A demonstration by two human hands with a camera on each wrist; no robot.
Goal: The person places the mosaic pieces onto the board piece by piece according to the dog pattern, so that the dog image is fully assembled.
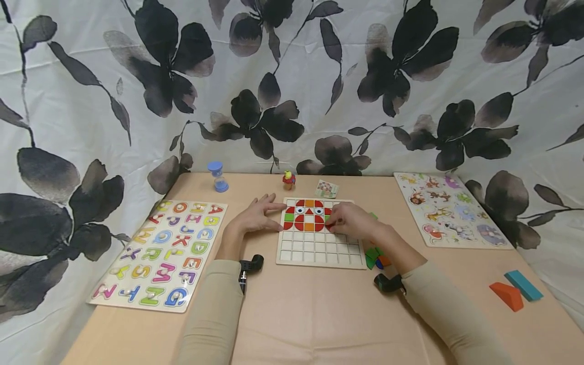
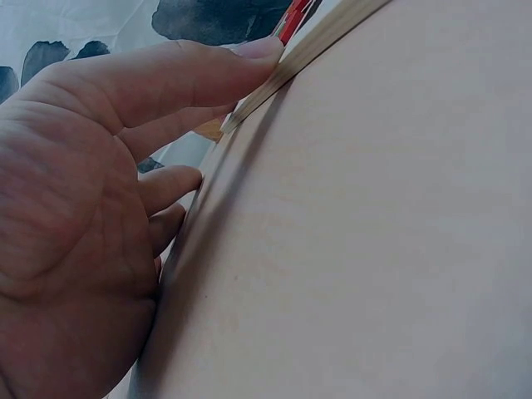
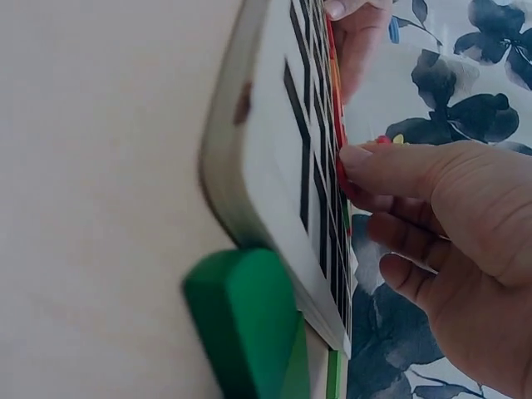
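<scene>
A white gridded board (image 1: 301,252) lies in the middle of the table, with a pattern of red, orange, green and eye-marked tiles (image 1: 309,211) across its upper rows. Fingers mostly straight, my left hand (image 1: 257,215) touches the board's left edge with the thumb, which in the left wrist view presses near the wooden rim (image 2: 320,48). At the pattern's right end, my right hand (image 1: 353,221) pinches a small red tile (image 3: 342,176) between thumb and fingers, low over the grid. Its exact shape is mostly hidden by the fingertips.
Loose green, blue and orange pieces (image 1: 373,256) lie beside the board's right edge. A letter puzzle (image 1: 180,258) stands left, an animal puzzle (image 1: 449,208) right. Behind are a sand timer (image 1: 218,177), a small toy figure (image 1: 289,180) and a picture card (image 1: 327,189). Orange (image 1: 507,296) and blue blocks (image 1: 523,285) lie front right.
</scene>
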